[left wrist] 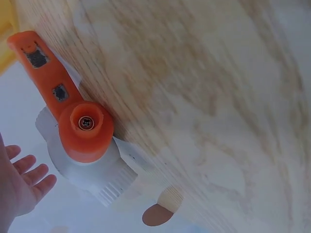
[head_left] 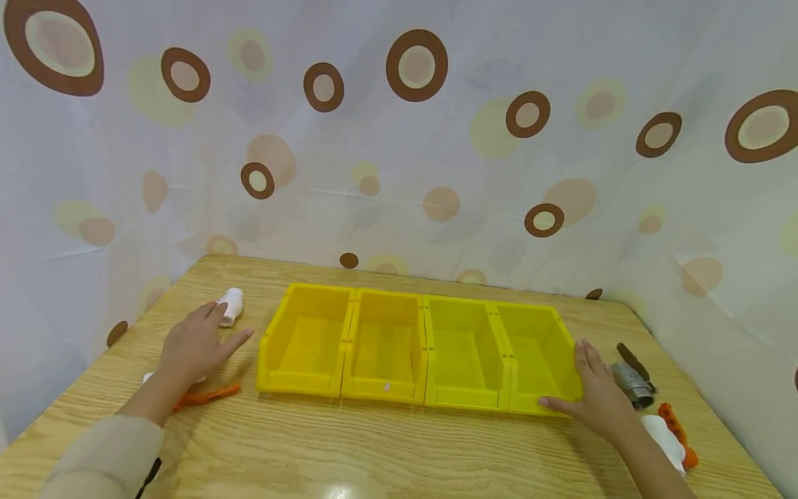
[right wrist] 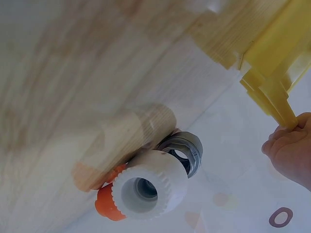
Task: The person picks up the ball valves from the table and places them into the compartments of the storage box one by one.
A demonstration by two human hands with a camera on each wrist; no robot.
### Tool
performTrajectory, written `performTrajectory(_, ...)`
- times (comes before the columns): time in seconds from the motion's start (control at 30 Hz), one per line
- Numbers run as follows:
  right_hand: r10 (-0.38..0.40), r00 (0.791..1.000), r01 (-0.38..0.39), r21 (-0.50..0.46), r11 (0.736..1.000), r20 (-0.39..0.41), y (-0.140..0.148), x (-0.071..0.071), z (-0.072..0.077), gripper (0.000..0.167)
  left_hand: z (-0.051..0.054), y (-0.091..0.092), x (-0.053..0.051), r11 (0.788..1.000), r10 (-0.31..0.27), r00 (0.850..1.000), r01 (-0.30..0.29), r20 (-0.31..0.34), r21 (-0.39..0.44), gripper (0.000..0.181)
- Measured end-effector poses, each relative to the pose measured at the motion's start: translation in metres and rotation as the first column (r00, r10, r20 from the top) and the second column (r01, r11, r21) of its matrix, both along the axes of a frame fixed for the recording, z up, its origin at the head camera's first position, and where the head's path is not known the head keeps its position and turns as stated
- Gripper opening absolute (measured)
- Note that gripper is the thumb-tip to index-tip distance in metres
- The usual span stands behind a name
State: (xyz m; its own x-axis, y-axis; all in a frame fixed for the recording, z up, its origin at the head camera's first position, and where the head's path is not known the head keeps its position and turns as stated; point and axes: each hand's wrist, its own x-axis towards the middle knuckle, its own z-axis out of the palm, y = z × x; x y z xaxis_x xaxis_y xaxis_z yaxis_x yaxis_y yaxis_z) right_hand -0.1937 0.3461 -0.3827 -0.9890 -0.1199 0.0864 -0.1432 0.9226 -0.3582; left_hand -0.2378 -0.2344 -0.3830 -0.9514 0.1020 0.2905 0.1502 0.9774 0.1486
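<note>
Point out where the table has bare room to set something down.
Free: the table in front of the yellow bins, and a narrow strip between them and the curtain. Crowded: left, with the left grip, white fitting and orange handle; right, with the right grip, metal valve and white valve.

This looks like a screened-off workshop corner, shown by four joined yellow plastic bins (head_left: 427, 346), the pale wood-grain tabletop (head_left: 374, 443) beneath them, the orange-handled white plastic valve (head_left: 664, 442) to their right and the circle-patterned whitish sheet (head_left: 374, 138) behind them.
</note>
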Motion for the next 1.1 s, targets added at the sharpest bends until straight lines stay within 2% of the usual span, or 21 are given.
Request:
performTrajectory(0.2,-0.002,1.0,0.002,-0.003,1.0,0.006,0.0,-0.001,0.0,0.123,0.0,-0.002,-0.008,1.0,0.024,0.997,-0.025,0.069,0.005,0.077)
performTrajectory(0.53,0.001,1.0,0.0,-0.011,1.0,0.008,0.0,-0.001,0.001,0.122,-0.002,-0.009,-0.022,0.992,0.065,0.977,-0.085,0.203,0.096,0.08)
performTrajectory(0.9,-0.011,1.0,0.011,-0.007,1.0,0.01,-0.001,0.001,0.004,0.122,0.001,-0.006,-0.03,0.992,0.058,0.974,-0.082,0.221,0.098,0.069)
performTrajectory(1.1,-0.002,1.0,0.002,-0.019,1.0,0.011,-0.002,0.0,0.004,0.122,0.002,-0.003,-0.032,0.99,0.053,0.979,-0.077,0.199,0.116,0.065)
